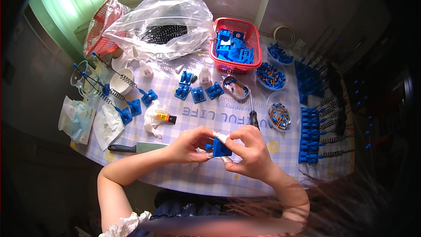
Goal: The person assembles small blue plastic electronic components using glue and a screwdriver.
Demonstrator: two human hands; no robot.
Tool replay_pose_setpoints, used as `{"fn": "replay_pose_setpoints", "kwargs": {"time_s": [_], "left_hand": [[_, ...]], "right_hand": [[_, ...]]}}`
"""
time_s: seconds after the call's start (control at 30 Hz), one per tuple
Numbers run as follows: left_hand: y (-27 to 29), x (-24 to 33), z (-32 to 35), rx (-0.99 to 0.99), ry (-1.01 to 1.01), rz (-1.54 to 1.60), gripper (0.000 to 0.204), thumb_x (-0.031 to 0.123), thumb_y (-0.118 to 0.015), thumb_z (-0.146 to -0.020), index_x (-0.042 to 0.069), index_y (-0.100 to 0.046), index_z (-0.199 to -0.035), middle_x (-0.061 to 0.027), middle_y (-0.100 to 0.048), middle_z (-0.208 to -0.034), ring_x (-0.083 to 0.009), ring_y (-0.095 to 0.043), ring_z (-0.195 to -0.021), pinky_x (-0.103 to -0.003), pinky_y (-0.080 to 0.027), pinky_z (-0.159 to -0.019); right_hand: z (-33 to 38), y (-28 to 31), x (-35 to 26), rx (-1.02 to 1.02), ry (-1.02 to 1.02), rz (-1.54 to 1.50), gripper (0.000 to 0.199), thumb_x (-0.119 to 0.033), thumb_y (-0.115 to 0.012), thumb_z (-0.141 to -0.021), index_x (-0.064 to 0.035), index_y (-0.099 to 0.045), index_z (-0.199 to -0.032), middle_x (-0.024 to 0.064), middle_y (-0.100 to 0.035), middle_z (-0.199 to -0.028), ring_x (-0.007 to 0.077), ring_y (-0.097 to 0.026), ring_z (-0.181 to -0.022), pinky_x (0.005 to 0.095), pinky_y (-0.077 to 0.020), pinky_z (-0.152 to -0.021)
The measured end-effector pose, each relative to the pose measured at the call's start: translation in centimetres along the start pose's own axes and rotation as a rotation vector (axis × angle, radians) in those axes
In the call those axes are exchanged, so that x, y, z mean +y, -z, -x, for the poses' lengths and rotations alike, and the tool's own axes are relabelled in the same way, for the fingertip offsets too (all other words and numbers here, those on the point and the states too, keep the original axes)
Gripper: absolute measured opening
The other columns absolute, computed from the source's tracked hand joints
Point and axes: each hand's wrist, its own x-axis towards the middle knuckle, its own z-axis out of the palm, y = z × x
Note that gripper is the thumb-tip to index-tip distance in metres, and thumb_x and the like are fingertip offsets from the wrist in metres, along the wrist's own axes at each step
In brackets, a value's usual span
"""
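Near the front of the table, both my hands hold one small blue plastic part [222, 148] with a flat square face. My left hand [192, 145] grips its left side, where a small blue knob sticks out. My right hand [252, 152] pinches it from the right with thumb and fingers. White material, tissue or fingertip wraps, shows around the fingertips; I cannot tell which. A knife [151, 147] with a black handle lies beside my left forearm. Just beyond my right hand lies a screwdriver [253, 116] with a black handle.
A red basket [239, 66] of blue parts stands at the back, beside a clear plastic bag [127, 35] of black coils. Bowls of small pieces [285, 92] stand right of centre. Finished-looking spring assemblies [309, 134] line the right edge. A yellow-black tube [165, 118] lies left.
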Motion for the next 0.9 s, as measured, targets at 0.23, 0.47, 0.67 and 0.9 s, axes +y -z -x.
{"fn": "replay_pose_setpoints", "kwargs": {"time_s": [0.23, 0.47, 0.67, 0.9], "left_hand": [[0.16, -0.16, 0.18, -0.038, 0.014, 0.1, 0.045, -0.005, -0.059, -0.071, 0.003, -0.038, -0.111, -0.0118, -0.045, -0.113, -0.0184, -0.047, -0.104, -0.033, -0.04, -0.086], [-0.16, 0.25, -0.05, -0.007, -0.064, 0.059, 0.042, -0.009, -0.055, -0.07, 0.002, -0.042, -0.108, -0.008, -0.049, -0.106, -0.0141, -0.049, -0.099, -0.03, -0.043, -0.083], [0.17, -0.04, 0.2, -0.044, 0.0, 0.079, 0.042, -0.006, -0.058, -0.072, 0.002, -0.04, -0.108, -0.0121, -0.043, -0.116, -0.0185, -0.045, -0.106, -0.032, -0.038, -0.087], [0.19, -0.07, 0.29, -0.06, -0.001, 0.113, 0.041, -0.006, -0.057, -0.072, 0.002, -0.04, -0.108, -0.0132, -0.041, -0.118, -0.0201, -0.042, -0.11, -0.034, -0.035, -0.09]], "right_hand": [[0.0, 0.14, -0.05, 0.009, 0.004, -0.01, 0.046, -0.008, -0.069, -0.042, -0.0027, -0.058, -0.086, 0.0077, -0.05, -0.083, 0.0256, -0.051, -0.079, 0.0373, -0.0393, -0.07], [0.05, 0.15, -0.09, -0.006, -0.023, 0.004, 0.044, -0.012, -0.067, -0.049, -0.0041, -0.057, -0.09, 0.0063, -0.05, -0.086, 0.0242, -0.049, -0.082, 0.036, -0.039, -0.072], [0.05, 0.17, -0.16, -0.012, -0.032, -0.003, 0.043, -0.011, -0.067, -0.049, -0.0039, -0.056, -0.091, 0.0065, -0.05, -0.087, 0.0246, -0.049, -0.082, 0.0358, -0.0389, -0.072], [-0.02, 0.22, -0.12, -0.022, -0.035, -0.017, 0.044, -0.01, -0.066, -0.051, -0.0048, -0.057, -0.093, 0.0063, -0.05, -0.086, 0.0244, -0.049, -0.082, 0.0352, -0.0387, -0.071]]}}
